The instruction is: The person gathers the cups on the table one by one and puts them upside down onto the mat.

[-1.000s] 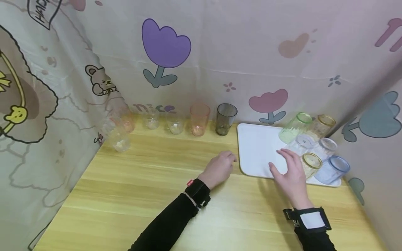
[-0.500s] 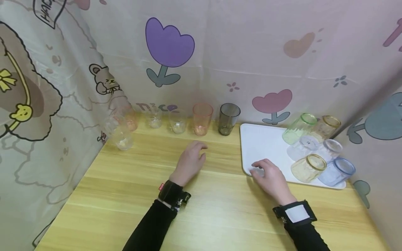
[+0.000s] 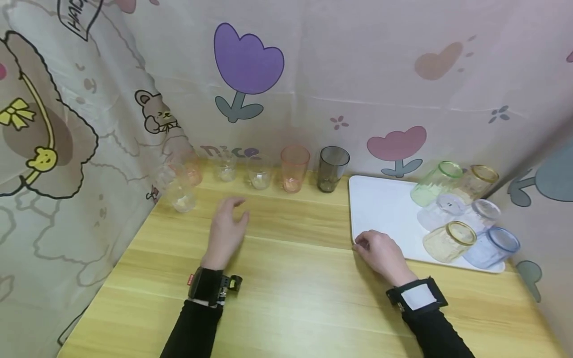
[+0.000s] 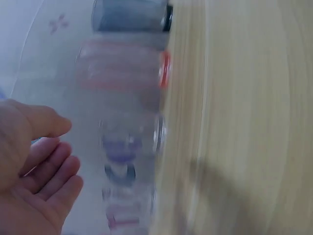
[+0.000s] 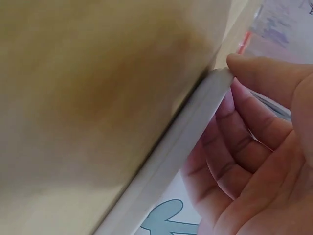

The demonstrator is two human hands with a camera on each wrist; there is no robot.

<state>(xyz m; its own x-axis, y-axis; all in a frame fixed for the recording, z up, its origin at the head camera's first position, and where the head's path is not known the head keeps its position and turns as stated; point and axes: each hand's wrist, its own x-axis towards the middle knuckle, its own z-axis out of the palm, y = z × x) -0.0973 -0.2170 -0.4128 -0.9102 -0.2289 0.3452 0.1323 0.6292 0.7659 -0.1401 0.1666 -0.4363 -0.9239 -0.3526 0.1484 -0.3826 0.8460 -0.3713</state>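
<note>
My left hand (image 3: 225, 232) hovers over the table at the left, fingers loosely bent with nothing between them. Ahead of it stand two small clear glasses (image 3: 260, 174), a tall orange glass (image 3: 294, 171) and a dark grey glass (image 3: 332, 171). In the left wrist view the orange glass (image 4: 122, 66) lies beyond the thumb. At the near left corner of the white tray (image 3: 380, 204), my right hand (image 3: 381, 253) pinches the rim. The right wrist view shows the thumb at the tray's corner (image 5: 222, 76), with the other fingers curled behind the edge.
On the tray's right half, several glasses sit close together: a green one (image 3: 436, 184), an amber one (image 3: 478, 181), a yellow one (image 3: 449, 242), a blue one (image 3: 492, 248) and two clear ones. More clear glasses (image 3: 181, 196) stand at the table's left back corner, before the curtain.
My left hand has swung left from beside the tray toward the clear glasses. My right hand has left the glasses on the tray and come to its near left corner, taking hold there.
</note>
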